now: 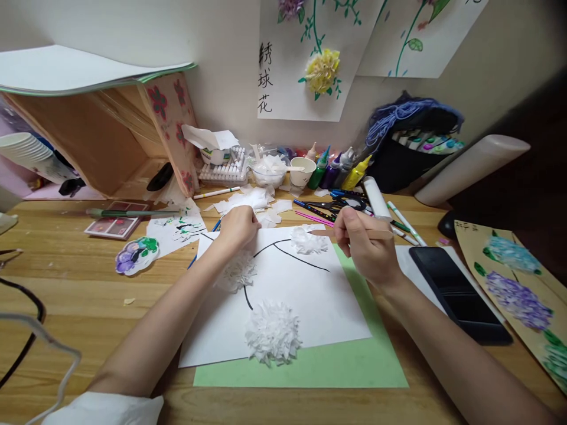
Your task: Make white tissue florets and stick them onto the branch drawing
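My right hand (365, 242) is closed around a flat wooden stick (326, 232), whose tip touches the small white tissue-paper flower (305, 243) near the top of the white sheet (319, 307). Just beyond the sheet's upper edge, my left hand (239, 227) has its fingers curled by the torn white tissue pieces (252, 199); whatever the fingertips hold is hidden. A second tissue flower (239, 271) is partly covered by my left forearm. The largest tissue flower (273, 332) sits at the lower edge. Black drawn stems link the flowers, and green paper (310, 369) lies underneath.
At the back stand a paper cup (302, 172), a bowl of tissue (268, 170) and paint bottles (330, 171). Scissors (336, 204) and pens lie at right, near a black phone-like slab (458, 295). A paint palette (137, 255) and cardboard box (168, 124) are at left.
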A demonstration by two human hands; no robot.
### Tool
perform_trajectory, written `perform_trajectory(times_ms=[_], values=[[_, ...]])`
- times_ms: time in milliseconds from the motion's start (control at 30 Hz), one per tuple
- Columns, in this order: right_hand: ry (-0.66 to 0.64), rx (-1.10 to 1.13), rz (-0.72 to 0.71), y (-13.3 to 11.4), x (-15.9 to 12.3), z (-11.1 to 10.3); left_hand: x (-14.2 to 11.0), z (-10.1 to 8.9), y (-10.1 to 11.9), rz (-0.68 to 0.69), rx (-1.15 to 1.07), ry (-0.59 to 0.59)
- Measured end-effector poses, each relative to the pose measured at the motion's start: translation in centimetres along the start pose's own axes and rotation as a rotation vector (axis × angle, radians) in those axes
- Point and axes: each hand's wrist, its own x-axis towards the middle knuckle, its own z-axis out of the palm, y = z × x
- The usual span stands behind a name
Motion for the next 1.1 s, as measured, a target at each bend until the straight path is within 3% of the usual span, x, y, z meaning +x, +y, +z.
perform_trajectory(times_ms=[267,333,467,533,667,767,867,1100], values=[[0.035,-0.016,0.013,-0.1,0.5,-0.6,-0.4,-1.9,0.1,0.097,-0.144,0.123],[0.043,-0.031,0.0,-0.1,0.7,-0.8,-1.0,-2.3,0.9,0.205,-0.237,0.091],[0.072,-0.056,-0.04,-0.4,0.8,-1.5,-3.1,-1.6,3.6,0.473,-0.395,-0.085],[-0.006,-0.088,-0.078,-0.5,0.8,-1.8,-4.1,-0.3,4.8,0.537,-0.326,-0.104],[-0.293,-0.19,-0.176,-0.6,1.0,-2.2,-4.9,2.5,5.9,0.56,-0.11,0.01],[-0.434,-0.258,-0.21,0.0,1.1,-2.0,-4.8,3.5,5.8,0.553,-0.037,0.086],[-0.505,-0.294,-0.204,0.9,1.1,-1.4,-4.7,3.6,5.8,0.537,-0.011,0.122],[-0.533,-0.298,-0.239,2.1,1.1,-0.6,-5.0,3.4,6.1,0.5,0.04,0.128]])
